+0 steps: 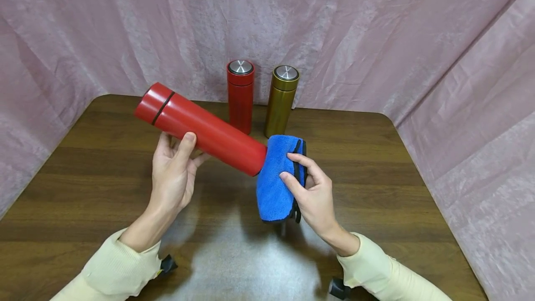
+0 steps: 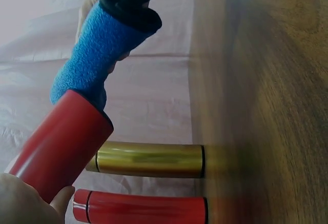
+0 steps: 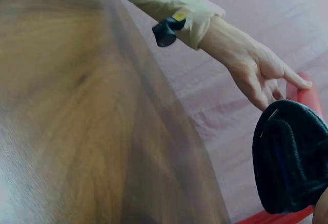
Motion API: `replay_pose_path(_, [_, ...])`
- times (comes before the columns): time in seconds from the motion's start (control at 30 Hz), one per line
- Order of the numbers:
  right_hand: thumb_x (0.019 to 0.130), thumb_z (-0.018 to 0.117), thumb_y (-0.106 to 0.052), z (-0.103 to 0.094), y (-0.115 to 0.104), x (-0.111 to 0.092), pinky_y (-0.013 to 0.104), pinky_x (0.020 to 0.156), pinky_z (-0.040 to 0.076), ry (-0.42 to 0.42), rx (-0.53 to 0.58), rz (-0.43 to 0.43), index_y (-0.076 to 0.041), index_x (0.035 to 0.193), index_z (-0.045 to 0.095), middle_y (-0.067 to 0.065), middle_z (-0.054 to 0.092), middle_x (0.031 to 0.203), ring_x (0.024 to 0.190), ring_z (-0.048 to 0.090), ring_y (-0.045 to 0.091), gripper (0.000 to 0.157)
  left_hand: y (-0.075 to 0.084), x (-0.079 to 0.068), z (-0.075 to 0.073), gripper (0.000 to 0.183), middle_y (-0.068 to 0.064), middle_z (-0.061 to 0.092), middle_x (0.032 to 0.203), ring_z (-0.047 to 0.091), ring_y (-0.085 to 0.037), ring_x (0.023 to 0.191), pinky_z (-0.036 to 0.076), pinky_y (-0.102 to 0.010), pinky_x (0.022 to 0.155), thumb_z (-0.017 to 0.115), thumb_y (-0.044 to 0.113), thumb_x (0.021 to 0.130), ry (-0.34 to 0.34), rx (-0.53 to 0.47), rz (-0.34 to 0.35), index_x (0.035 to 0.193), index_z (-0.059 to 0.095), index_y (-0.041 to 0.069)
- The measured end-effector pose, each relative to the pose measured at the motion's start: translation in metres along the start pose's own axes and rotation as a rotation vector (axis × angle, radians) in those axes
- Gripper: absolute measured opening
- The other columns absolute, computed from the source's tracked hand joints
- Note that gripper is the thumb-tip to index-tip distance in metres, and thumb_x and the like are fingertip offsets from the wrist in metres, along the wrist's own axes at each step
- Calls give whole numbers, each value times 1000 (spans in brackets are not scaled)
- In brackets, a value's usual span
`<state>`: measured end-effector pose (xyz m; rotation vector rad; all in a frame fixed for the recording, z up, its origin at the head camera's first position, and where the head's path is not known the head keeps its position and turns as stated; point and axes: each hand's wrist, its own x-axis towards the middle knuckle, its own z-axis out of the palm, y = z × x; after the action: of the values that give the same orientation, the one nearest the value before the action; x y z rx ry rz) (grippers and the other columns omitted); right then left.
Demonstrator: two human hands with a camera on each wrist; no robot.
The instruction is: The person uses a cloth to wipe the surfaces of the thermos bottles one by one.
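Note:
My left hand grips a red thermos flask near its capped end, thumb along the near side, and holds it tilted above the table with its base pointing down to the right. A folded blue cloth with black edging meets the base of that flask. Thumb and fingers of my right hand pinch this cloth from the right. In the left wrist view the blue cloth covers the flask's bottom end. The right wrist view shows the cloth's dark folded end, the flask partly hidden behind it.
A second red flask and a gold flask stand upright side by side at the back of the brown wooden table. Pink curtains hang right behind the table and along its right side.

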<state>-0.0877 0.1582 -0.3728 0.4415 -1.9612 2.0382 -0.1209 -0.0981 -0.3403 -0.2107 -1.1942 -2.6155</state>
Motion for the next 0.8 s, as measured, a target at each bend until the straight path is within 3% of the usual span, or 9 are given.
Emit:
replay_pose_path(0.37, [93,72,6,0,11,13,39,80,64,25,-25,12,-1,129,66,23,69,113,94,72,25,37,1,-3,1,37,-12,61,122,69,-21,100,62,-39,84,58,-1,103,-42,-5,2,138,48,7])
replay_pose_path(0.8, [94,68,8,10,23,15,39,85,62,14,52,122,5,129,60,22,64,123,102,69,23,36,-1,-4,2,36,-14,60,125,68,-23,104,62,-41,85,57,-2,104,-54,-43,17,138,48,6])
